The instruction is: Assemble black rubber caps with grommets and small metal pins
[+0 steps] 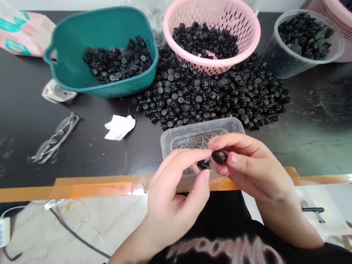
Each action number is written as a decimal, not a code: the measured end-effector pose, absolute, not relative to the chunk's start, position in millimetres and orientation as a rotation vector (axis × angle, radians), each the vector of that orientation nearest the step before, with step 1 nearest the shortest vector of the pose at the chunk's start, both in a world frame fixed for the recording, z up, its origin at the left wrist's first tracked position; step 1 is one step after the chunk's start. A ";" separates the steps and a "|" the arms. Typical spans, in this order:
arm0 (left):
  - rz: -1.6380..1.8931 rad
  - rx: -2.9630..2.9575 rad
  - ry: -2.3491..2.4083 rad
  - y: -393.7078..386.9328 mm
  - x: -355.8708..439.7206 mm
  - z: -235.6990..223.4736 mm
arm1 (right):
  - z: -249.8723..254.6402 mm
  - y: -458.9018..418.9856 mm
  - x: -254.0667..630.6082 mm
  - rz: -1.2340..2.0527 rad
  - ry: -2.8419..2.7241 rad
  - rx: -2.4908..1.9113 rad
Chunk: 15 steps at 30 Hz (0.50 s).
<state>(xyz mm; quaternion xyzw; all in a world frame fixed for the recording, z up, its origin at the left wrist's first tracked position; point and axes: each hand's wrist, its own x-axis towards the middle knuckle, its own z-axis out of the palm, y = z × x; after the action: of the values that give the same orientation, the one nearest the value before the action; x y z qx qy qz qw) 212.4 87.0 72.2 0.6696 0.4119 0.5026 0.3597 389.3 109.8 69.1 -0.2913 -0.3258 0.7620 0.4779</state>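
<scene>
Both my hands meet over a clear plastic box (167, 143) of small metal springs (192, 141) at the table's front edge. Between the thumb and fingers of my left hand (177, 190) is a small black plastic piece (201, 164), with what looks like a spring (208, 161) at its right side. My right hand (254, 166) pinches a rounded black cord lock part (219, 157) with an opening in its side. The two pieces are close together and look apart. Fingers partly hide both.
Behind the box spreads a heap of black parts (191, 93). A teal basin (68, 47), a pink basket (246, 21) and a clear tub (276, 56) hold more. Eyeglasses (55, 137), crumpled tissue (119, 127) and a tissue pack (20, 33) lie to the left. Orange tape (100, 189) lines the edge.
</scene>
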 end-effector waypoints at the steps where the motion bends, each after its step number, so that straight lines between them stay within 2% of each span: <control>1: 1.309 1.723 1.070 86.7 213.0 72.7 | 70.0 109.6 389.1 1.876 -0.780 -0.709; 9: 1.329 1.595 1.067 85.3 215.7 77.0 | 75.3 109.5 389.3 1.923 -0.713 -0.626; 15: 1.240 1.487 1.046 82.6 214.6 69.6 | 69.5 106.0 390.0 1.786 -0.813 -0.677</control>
<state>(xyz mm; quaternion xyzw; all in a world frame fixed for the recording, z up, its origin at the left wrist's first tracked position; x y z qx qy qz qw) 214.6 82.6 69.6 0.6022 0.4237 0.5023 0.4534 390.0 106.0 69.5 -0.2808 -0.3373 0.7410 0.5083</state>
